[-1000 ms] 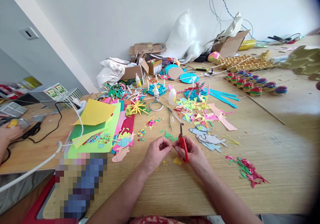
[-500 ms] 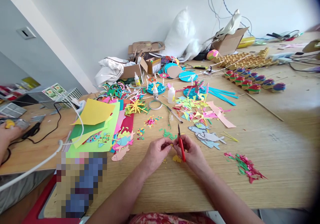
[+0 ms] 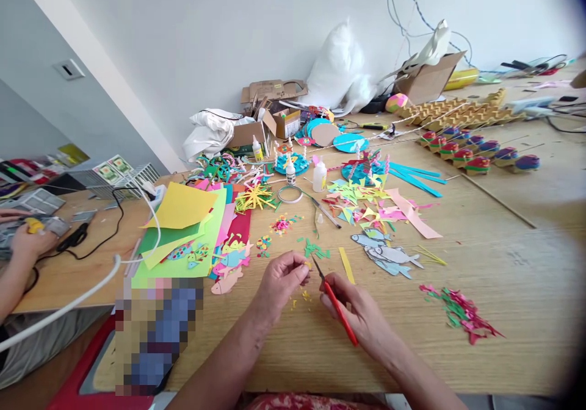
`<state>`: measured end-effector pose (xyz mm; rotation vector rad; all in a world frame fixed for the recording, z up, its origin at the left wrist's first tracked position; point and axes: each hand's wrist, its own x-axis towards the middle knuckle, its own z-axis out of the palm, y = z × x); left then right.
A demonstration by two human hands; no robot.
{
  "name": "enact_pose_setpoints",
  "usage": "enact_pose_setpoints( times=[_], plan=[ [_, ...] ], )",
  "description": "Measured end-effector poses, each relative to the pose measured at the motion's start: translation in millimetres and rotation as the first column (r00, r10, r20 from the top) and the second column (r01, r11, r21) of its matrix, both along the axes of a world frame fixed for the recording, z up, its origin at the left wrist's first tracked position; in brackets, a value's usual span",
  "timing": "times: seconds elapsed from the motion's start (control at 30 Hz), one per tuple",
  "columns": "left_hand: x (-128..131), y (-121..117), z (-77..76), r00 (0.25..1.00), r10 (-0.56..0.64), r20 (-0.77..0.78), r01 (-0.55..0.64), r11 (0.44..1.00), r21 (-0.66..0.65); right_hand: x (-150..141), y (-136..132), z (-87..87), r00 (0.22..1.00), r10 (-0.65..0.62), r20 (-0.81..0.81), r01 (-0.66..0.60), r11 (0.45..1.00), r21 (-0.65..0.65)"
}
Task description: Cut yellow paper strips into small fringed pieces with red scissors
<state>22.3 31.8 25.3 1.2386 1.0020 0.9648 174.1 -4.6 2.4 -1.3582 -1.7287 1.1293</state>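
My left hand (image 3: 280,279) is pinched shut on a tiny yellow paper scrap (image 3: 306,266) just above the wooden table (image 3: 503,257). My right hand (image 3: 354,312) grips red-handled scissors (image 3: 336,305), whose blades point up-left at that scrap. Small yellow bits (image 3: 303,296) lie on the table between my hands. A yellow paper strip (image 3: 347,265) lies just beyond my right hand. Grey paper fish (image 3: 387,254) lie to the right of it.
Stacked coloured paper sheets (image 3: 183,227) lie left. Glue bottles (image 3: 319,175), a tape ring (image 3: 290,194) and coloured cut-outs (image 3: 361,205) fill the middle. Pink and green scraps (image 3: 460,315) lie right. Another person's hand (image 3: 27,242) works at far left. Boxes (image 3: 249,130) stand by the wall.
My right hand has dropped down and right, tilting the scissors from upright to slanted. A yellow strip now lies on the table beyond it. The camera view shifted slightly.
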Motion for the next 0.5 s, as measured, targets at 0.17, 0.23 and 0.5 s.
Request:
enact_pose_setpoints(
  times=[0.17,0.23,0.5],
  plan=[
    [2.2,-5.6,6.0,0.996,0.042,0.082,-0.043,0.999,0.018,-4.0,-10.5,5.3,0.998,0.017,0.052,-0.017,1.000,0.002],
    [3.2,-6.2,5.3,0.996,0.045,0.081,-0.047,0.999,0.027,-5.1,-10.6,7.0,0.998,0.015,0.064,-0.016,1.000,0.014],
    [0.7,-7.1,2.4,0.996,0.075,0.054,-0.078,0.995,0.061,-8.8,-10.1,8.5,0.988,0.004,0.157,-0.016,0.997,0.072]
  ],
)
